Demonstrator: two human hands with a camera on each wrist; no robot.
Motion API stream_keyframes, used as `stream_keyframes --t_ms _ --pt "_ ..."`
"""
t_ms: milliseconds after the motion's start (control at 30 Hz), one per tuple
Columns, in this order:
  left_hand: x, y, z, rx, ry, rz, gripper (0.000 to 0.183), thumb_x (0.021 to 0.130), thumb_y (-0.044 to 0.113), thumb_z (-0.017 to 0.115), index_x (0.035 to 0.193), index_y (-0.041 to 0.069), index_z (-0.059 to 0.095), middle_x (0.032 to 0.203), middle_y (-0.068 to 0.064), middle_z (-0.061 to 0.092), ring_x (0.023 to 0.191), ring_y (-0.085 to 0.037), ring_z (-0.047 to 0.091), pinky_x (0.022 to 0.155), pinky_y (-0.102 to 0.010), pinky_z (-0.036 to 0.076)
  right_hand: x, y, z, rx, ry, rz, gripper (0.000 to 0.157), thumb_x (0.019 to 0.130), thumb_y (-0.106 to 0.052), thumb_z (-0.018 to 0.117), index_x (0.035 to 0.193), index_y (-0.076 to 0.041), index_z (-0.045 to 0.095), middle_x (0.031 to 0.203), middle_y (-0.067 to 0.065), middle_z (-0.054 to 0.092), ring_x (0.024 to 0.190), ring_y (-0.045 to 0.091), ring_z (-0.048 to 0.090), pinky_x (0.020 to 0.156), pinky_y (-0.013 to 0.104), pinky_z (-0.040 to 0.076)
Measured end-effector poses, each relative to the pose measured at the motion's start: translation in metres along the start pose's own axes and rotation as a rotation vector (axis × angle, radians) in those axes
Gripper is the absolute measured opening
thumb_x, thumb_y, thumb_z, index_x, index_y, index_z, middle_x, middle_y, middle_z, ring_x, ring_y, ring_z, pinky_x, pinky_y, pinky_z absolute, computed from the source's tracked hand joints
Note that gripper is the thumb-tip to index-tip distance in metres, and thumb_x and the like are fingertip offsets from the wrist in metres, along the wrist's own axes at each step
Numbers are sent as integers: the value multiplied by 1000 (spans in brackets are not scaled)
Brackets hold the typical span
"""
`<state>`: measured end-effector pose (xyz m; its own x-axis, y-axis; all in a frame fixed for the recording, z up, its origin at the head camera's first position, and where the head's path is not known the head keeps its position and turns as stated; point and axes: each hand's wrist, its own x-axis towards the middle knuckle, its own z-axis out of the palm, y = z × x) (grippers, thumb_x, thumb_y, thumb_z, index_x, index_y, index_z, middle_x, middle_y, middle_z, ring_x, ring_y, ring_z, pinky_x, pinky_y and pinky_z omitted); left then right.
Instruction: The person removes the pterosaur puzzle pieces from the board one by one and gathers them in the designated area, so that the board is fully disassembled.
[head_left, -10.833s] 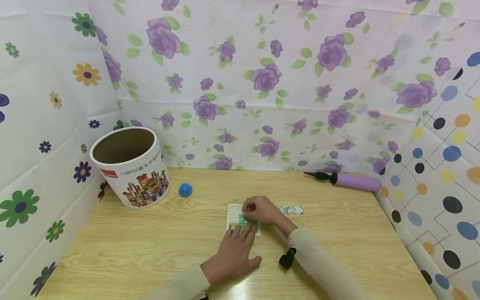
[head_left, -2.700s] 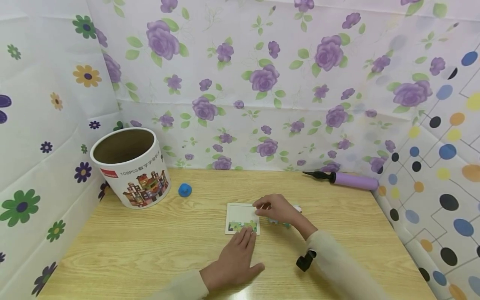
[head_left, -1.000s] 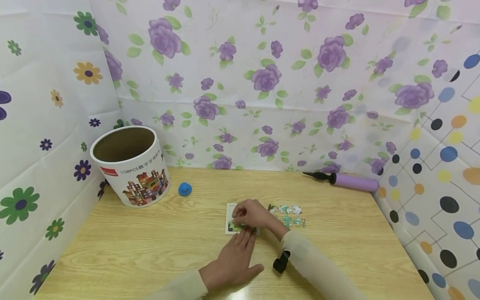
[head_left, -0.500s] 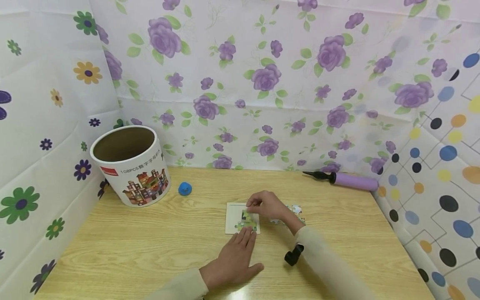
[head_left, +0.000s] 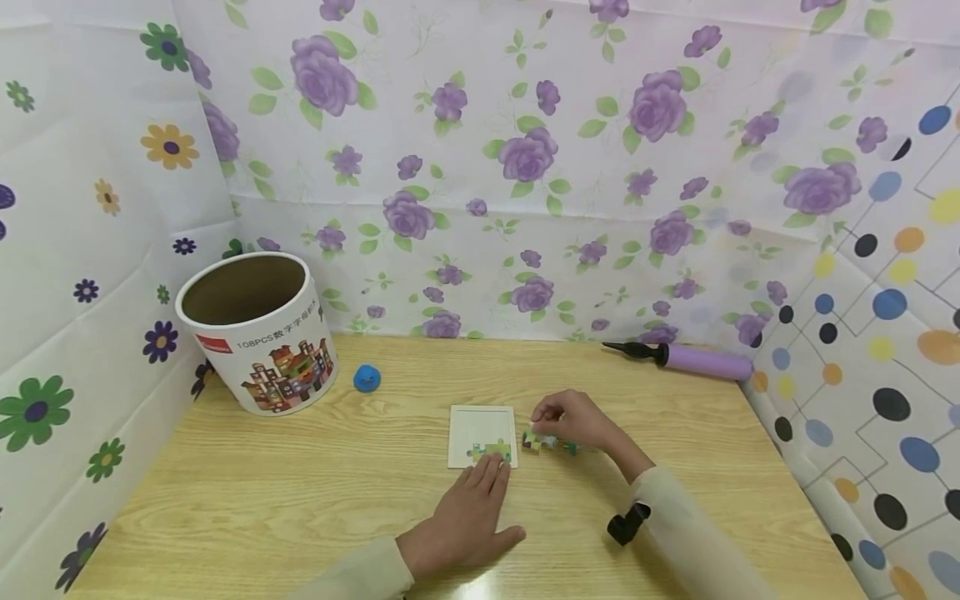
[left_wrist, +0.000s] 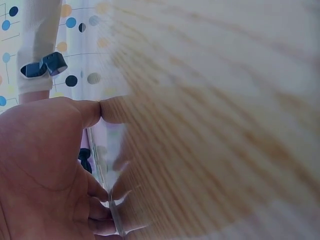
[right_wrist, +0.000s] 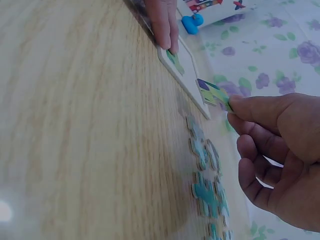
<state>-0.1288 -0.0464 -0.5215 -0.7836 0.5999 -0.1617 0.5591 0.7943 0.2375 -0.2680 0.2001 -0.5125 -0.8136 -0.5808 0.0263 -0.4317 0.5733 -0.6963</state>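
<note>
My right hand (head_left: 576, 419) pinches a green and yellow jigsaw piece (right_wrist: 214, 94) between thumb and forefinger, above the table just right of the puzzle tray (head_left: 468, 421). Whether it is one piece or some joined together I cannot tell. My left hand (head_left: 468, 517) lies flat with fingers straight, the fingertips over the tray's near edge and on the green pieces (head_left: 497, 451) in its lower right corner. Under and behind the right hand, loose puzzle pieces (right_wrist: 205, 192) lie on the table, mostly hidden in the head view.
A big white tub (head_left: 262, 342) stands at the back left, beside a small blue toy (head_left: 367, 378). A purple hand pump (head_left: 697, 361) lies at the back right. Patterned cloth hangs around the wooden table (head_left: 360, 483).
My right hand has lifted green pieces out of the tray and carried them right, past its edge. Fewer pieces lie in the tray. The left hand has stayed in place.
</note>
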Motion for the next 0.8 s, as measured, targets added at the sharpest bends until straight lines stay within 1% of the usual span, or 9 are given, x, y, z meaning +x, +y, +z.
stream_keyframes --t_ms 233,333,467,667,800 --pt "0 2 -1 15 18 -8 89 102 63 46 159 -3 27 168 -22 18 156 -33 18 121 -51 29 -17 6 -2 -10 -7 -5 5 95 -21 76 97 -17 76 83 -10 70 70 7 61 63 26 53" --pt "0 2 0 13 20 -9 89 102 63 46 159 -3 27 168 -22 18 156 -33 17 121 -50 29 -23 8 1 -8 -8 15 6 94 -24 76 95 -17 76 81 -11 70 68 7 59 60 26 51" --pt "1 1 1 16 17 -13 89 102 63 46 160 -2 27 168 -21 18 157 -32 18 121 -50 28 -30 10 5 -23 -5 45 7 93 -26 77 91 -20 76 81 -13 69 68 7 58 61 25 50" --pt "1 1 1 19 12 -12 90 102 64 45 160 -2 26 168 -21 17 157 -32 17 121 -50 28 -35 13 9 -46 2 25 8 91 -23 80 89 -16 78 78 -13 69 65 4 55 59 24 48" --pt "1 2 2 27 11 -10 91 102 64 45 160 -3 26 168 -22 16 157 -32 16 121 -51 28 -35 15 11 -48 -7 12 3 90 -19 80 88 -18 80 79 -14 71 64 3 56 58 23 49"
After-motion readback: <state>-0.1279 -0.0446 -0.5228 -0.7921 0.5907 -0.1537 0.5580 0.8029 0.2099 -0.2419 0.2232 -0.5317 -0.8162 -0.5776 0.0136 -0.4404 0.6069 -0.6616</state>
